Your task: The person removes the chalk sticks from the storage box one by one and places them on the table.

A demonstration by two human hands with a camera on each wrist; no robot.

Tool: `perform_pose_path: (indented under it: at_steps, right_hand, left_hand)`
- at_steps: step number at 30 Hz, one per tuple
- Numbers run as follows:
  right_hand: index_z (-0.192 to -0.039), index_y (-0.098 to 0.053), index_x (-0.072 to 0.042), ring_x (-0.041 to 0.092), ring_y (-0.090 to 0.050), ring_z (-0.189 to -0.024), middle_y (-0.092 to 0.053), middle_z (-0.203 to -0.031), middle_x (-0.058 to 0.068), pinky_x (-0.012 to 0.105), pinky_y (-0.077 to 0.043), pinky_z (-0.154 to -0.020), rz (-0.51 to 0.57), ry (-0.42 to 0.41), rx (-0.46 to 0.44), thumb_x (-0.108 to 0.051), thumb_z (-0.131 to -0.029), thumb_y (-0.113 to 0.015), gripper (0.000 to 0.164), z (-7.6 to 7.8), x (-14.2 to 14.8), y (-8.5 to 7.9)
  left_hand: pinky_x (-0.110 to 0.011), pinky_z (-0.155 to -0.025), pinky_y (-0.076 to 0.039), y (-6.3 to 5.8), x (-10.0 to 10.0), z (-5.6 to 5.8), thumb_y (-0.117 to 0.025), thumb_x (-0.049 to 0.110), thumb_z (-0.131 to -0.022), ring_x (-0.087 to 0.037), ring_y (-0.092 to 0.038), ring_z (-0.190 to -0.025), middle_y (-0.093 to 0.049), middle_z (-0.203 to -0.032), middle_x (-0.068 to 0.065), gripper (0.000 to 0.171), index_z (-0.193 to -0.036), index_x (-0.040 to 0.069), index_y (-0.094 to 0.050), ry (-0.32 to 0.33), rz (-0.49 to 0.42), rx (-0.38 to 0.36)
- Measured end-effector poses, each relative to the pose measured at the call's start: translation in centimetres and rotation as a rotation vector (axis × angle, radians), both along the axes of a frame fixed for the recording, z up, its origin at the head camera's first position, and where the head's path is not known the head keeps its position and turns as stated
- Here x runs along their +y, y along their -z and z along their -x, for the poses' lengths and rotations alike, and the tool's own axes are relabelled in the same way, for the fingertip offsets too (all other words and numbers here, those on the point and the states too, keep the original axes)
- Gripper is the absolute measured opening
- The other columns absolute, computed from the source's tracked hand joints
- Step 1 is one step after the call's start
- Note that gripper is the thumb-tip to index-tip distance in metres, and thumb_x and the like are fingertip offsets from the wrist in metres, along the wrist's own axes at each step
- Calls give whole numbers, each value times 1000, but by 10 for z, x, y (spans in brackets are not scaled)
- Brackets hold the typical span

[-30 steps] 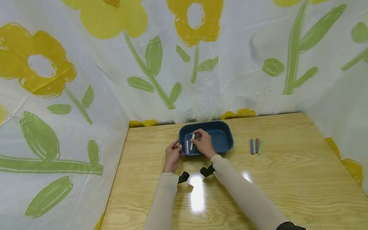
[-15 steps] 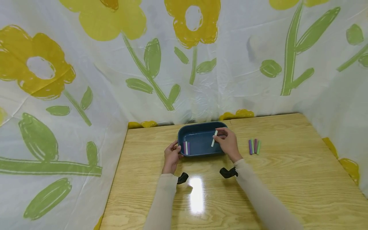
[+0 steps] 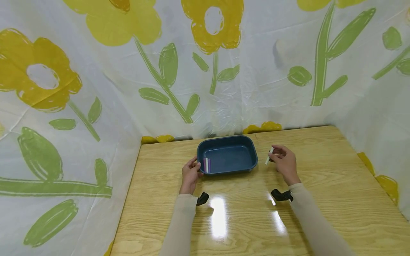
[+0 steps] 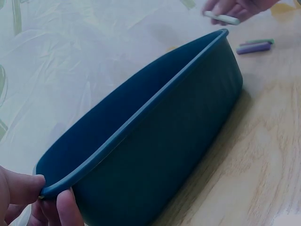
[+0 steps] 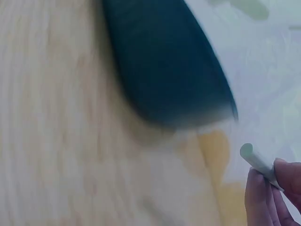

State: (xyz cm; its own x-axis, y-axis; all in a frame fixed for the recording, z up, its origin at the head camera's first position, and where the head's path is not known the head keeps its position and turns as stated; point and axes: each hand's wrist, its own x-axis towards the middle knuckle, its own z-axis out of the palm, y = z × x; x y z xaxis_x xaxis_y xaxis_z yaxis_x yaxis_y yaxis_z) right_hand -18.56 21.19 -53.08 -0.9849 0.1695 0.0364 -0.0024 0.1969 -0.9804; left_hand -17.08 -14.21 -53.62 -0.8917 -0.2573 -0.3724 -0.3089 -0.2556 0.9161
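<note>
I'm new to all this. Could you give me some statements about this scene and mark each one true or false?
1. The left hand grips the edge of the blue tray. True.
2. The right hand pinches a pale stick. True.
3. The pale stick is held over the inside of the blue tray. False: it is outside, past the right end.
4. Nothing lies in the blue tray. False: three sticks lie at its left end.
5. A purple stick lies on the table, outside the blue tray. True.
6. Both hands hold the blue tray. False: only the left does.
</note>
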Motion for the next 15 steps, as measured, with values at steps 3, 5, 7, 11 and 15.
perform_pose_path:
  at_steps: [3, 5, 7, 11, 15]
  right_hand:
    - [-140, -58, 11, -6, -65, -84, -62, -122, 25, 20, -60, -70, -36, 25, -1, -2, -102, -68, 41, -4, 17, 5]
    - [-140, -59, 10, -8, -63, -85, -64, -121, 23, 19, -59, -73, -75, 53, -4, -3, -102, -68, 41, -6, 28, 9]
    - [-140, -60, 9, -9, -61, -85, -65, -120, 21, 17, -58, -72, -118, 79, -20, -5, -103, -68, 40, -8, 39, 13]
    - [-141, -62, 6, -13, -57, -84, -65, -123, 23, 11, -54, -72, -198, 119, -60, -8, -104, -68, 40, -11, 57, 20]
    - [-141, -62, 6, -19, -51, -82, -64, -129, 30, 6, -48, -71, -254, 135, -89, -9, -104, -66, 40, -12, 70, 25]
  left_hand:
    - [-18, -59, -52, 0, 0, 0, -59, -1, -106, -13, -53, -80, -48, -102, -4, 43, -149, -2, -57, -2, 1, 3]
    - [-18, -60, -52, 0, 0, 0, -59, -1, -106, -13, -53, -80, -48, -102, -4, 43, -149, -2, -57, -5, 2, 2]
    - [-19, -59, -52, 0, 0, 0, -59, -2, -106, -13, -53, -80, -48, -102, -4, 42, -148, -2, -57, -5, 3, 3]
    - [-19, -59, -52, -1, 0, 0, -59, -2, -106, -13, -54, -80, -48, -102, -5, 42, -148, -3, -57, -4, -1, 8]
    - [-19, -59, -52, -1, 1, 0, -59, -2, -106, -13, -53, -79, -48, -102, -5, 42, -148, -3, -57, -2, -2, 13]
